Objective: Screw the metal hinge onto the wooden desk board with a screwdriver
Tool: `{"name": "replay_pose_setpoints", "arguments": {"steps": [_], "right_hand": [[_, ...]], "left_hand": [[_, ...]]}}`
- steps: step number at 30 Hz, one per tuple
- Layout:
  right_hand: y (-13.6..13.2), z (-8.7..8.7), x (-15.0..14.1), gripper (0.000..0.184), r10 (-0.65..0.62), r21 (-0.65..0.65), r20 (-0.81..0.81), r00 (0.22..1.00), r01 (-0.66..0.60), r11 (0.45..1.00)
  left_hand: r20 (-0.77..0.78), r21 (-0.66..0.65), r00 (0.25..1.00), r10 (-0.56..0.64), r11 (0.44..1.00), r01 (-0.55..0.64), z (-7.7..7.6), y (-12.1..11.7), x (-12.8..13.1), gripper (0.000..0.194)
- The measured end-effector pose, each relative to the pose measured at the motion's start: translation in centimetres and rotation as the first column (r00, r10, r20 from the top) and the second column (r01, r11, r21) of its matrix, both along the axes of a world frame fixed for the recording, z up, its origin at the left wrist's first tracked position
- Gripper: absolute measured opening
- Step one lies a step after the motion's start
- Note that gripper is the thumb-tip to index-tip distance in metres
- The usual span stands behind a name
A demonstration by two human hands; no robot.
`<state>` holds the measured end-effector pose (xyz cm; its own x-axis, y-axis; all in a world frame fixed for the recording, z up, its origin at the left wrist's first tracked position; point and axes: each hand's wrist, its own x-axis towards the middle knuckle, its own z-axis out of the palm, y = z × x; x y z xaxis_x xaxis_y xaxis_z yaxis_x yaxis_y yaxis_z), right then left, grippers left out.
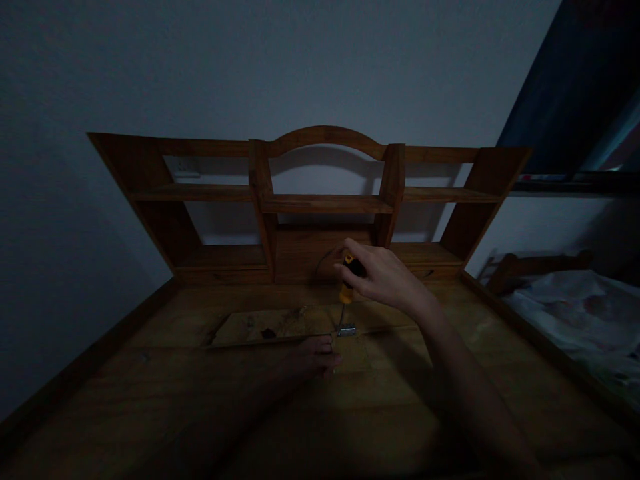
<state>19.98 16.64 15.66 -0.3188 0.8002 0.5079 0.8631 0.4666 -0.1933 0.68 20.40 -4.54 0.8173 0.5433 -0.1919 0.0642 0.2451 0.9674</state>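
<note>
My right hand [383,277] is wrapped round the yellow-and-black handle of a screwdriver [346,293], which points down at a slight tilt. Its shaft meets a small shiny metal piece, perhaps a hinge [347,330], lying on the wooden desktop [400,380]. Close to this metal piece, on its near left side, my left hand [316,357] rests low with bent fingers drawn together. What these fingers grip is too dark to make out. Left of the metal piece, a long pale strip [280,325] with dark stains and a ragged left end shows in the desktop.
A wooden shelf unit [327,205] with an arched top stands at the back against the wall. A thin dark cable [323,261] shows behind my right hand. Raised wooden edges [540,340] flank the desktop. To the right lies whitish sheeting [575,307]. The room is dim.
</note>
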Motion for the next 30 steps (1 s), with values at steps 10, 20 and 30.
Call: {"name": "replay_pose_setpoints", "arguments": {"steps": [10,20,30], "right_hand": [[0.09,-0.13,-0.42,0.027,0.019,0.011,-0.017,1.000,-0.019,1.000],[-0.19,-0.05,-0.71,0.033,-0.051,0.017,0.035,0.998,0.050,0.999],[-0.55,0.27,-0.52,0.035,-0.075,0.024,0.091,0.993,0.073,0.997]], "left_hand": [[0.029,-0.015,0.999,0.016,1.000,-0.015,-0.55,0.11,0.08,0.044],[0.010,-0.024,1.000,0.013,1.000,-0.013,0.27,0.00,0.01,0.034],[-0.003,0.007,1.000,0.020,1.000,-0.020,-0.23,0.23,0.15,0.032]]}}
